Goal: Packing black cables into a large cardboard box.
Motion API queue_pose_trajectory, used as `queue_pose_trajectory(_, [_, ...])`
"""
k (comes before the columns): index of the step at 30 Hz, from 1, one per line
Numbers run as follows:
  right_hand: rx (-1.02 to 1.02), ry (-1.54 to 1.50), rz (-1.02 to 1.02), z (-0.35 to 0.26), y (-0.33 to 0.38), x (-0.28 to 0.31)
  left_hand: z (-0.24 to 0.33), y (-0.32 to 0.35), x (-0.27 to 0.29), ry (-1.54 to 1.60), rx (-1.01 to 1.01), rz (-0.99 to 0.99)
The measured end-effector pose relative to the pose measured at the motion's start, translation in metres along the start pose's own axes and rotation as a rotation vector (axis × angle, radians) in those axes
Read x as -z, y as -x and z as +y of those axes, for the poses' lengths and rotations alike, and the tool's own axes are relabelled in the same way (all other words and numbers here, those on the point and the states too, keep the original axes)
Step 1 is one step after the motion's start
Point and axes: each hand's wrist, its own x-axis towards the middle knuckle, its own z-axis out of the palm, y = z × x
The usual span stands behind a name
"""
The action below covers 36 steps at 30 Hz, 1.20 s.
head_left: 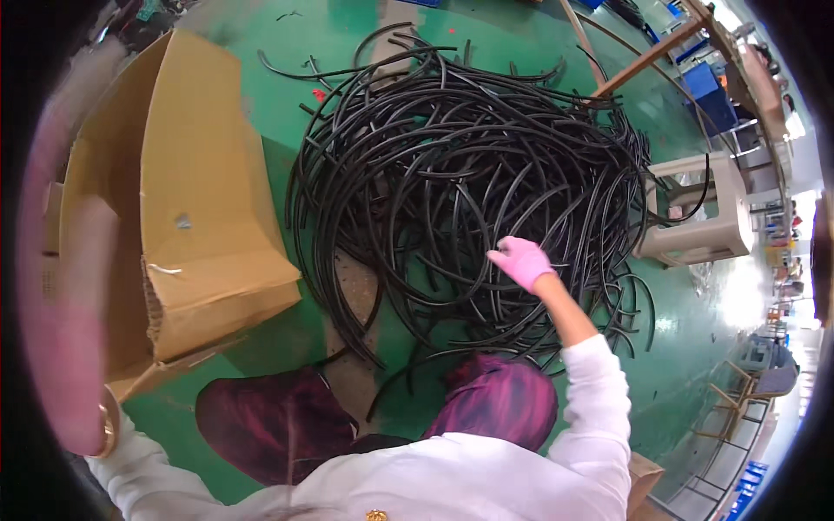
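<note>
By the right edge of the carton, black tubes lie heaped on the floor, probably for easy reach; our right hand hovers over them, our left hand blurs leftward; we cannot tell either grip.

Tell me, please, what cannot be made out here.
In the head view:
Pink-gloved left hand: blurred at the left rim, grip unclear.
Pink-gloved right hand: its back hides any hold.
Large brown cardboard box: its right side hides the bottom inside.
Tangled black flexible tubes: many ends buried under others.
</note>
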Motion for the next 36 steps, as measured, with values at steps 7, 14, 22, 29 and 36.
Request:
queue_pose_trajectory(7, [-0.133, -0.542, 0.269, 0.074, -0.014, -0.048, 0.124, -0.014, -0.108, 0.299, -0.128, -0.368])
queue_pose_trajectory(14, [0.094, -0.564, 1.06, 0.043, 0.167, 0.163, 0.157, -0.018, -0.178, 0.3, -0.201, -0.504])
queue_pose_trajectory(22, [0.483, 0.131, 0.398, 0.058, 0.11, 0.033, 0.205, 0.006, -0.245, 0.308, -0.371, -0.695])
queue_pose_trajectory(29, [0.25, 0.462, 0.488, 0.089, 0.076, -0.123, 0.219, 0.032, -0.283, 0.354, -0.475, -0.811])
queue_pose_trajectory(36, [0.147, 0.037, 0.262, 0.098, 0.154, 0.001, 0.232, 0.029, -0.306, 0.398, -0.464, -0.839])
